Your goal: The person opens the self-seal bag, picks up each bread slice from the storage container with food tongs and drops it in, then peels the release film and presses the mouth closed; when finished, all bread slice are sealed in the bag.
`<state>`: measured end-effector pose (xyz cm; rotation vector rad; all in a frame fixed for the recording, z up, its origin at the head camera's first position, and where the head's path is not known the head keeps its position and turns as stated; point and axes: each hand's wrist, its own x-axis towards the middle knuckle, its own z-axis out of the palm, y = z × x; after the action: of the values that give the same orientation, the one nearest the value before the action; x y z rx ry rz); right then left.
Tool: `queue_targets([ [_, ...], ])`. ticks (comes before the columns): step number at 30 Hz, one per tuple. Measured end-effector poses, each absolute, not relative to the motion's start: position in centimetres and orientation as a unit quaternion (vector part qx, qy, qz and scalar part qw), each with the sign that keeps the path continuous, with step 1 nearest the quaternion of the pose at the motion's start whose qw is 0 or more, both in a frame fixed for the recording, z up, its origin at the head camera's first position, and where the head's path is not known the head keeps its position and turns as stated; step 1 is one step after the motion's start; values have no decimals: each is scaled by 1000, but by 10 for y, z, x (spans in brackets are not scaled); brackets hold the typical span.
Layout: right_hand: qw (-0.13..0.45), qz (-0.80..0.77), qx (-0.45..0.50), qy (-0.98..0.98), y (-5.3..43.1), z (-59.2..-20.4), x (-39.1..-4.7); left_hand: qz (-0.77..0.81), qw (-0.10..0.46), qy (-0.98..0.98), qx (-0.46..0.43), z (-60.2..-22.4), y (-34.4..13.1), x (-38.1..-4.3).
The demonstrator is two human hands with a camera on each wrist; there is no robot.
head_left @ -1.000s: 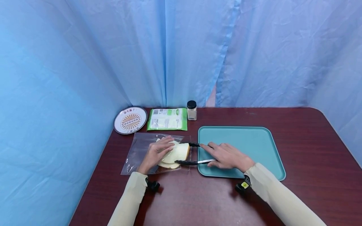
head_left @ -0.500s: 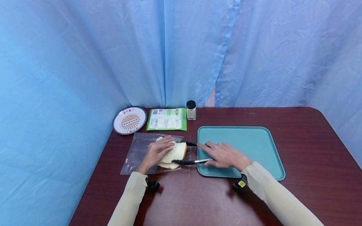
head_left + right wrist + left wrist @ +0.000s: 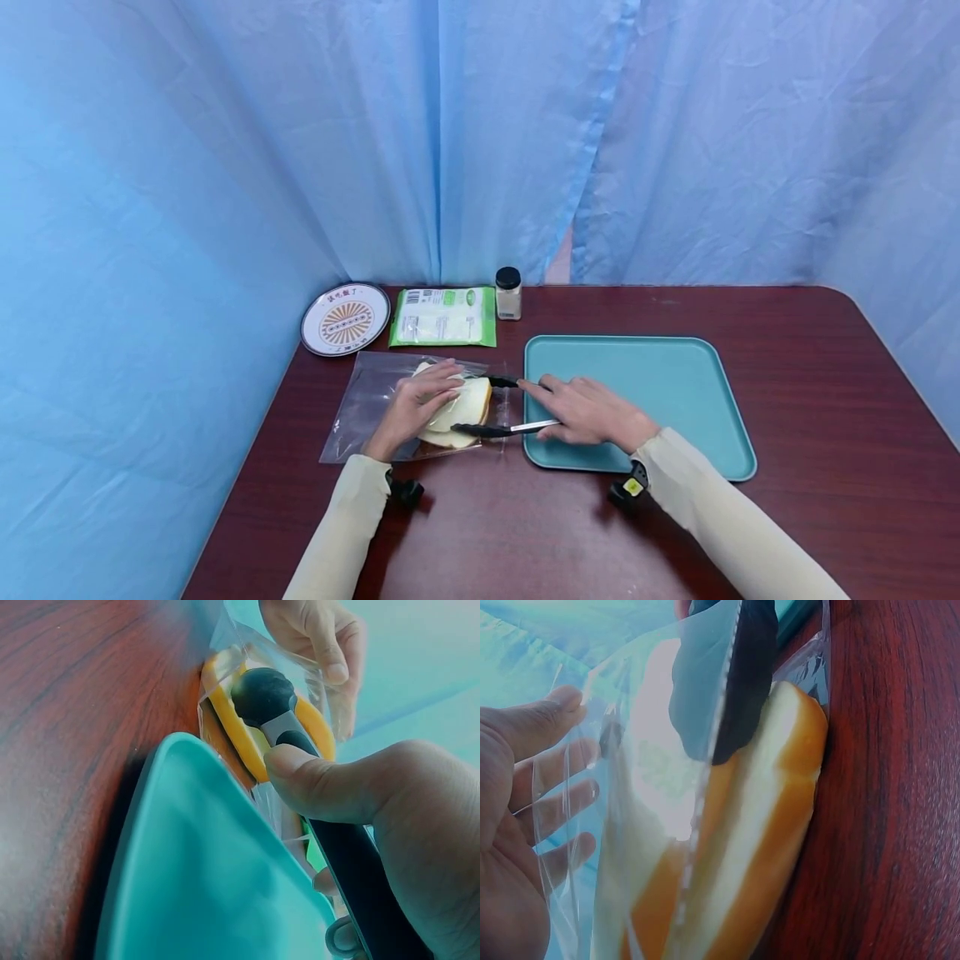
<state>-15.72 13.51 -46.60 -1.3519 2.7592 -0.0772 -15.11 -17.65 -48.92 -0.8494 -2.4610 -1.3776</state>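
My left hand (image 3: 420, 404) holds the film of a clear plastic bag (image 3: 360, 400) lying on the table. In the left wrist view its thumb and fingers (image 3: 544, 724) are at the film, some fingers seen through it. My right hand (image 3: 585, 410) grips black-and-silver tongs (image 3: 352, 862) over the tray's left edge. The tongs' black tips (image 3: 746, 682) reach into the bag and stand on either side of an upper bread slice (image 3: 471, 402). Beneath it, inside the bag, lies another bread slice (image 3: 780, 795) with a brown crust. Part of the bread is hidden by the left hand.
A teal tray (image 3: 637, 367) lies right of the bag. Along the back stand a round printed plate (image 3: 347, 320), a green-and-white packet (image 3: 442, 317) and a black-lidded jar (image 3: 508, 293). Blue curtains (image 3: 480, 142) hang behind the dark red table (image 3: 795, 375).
My right hand has moved a little to the left, carrying the tongs and the upper bread slice further into the bag. My left hand has stayed in place.
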Motion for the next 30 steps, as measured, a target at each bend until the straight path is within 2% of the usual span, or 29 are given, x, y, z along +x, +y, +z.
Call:
queue_targets([
  [11, 50, -18, -432, 900, 129, -465, -157, -462, 98, -833, -287, -488, -177, -152],
  [30, 43, -18, -442, 896, 137, -461, -155, -463, 109, -831, -289, -490, -179, -153],
])
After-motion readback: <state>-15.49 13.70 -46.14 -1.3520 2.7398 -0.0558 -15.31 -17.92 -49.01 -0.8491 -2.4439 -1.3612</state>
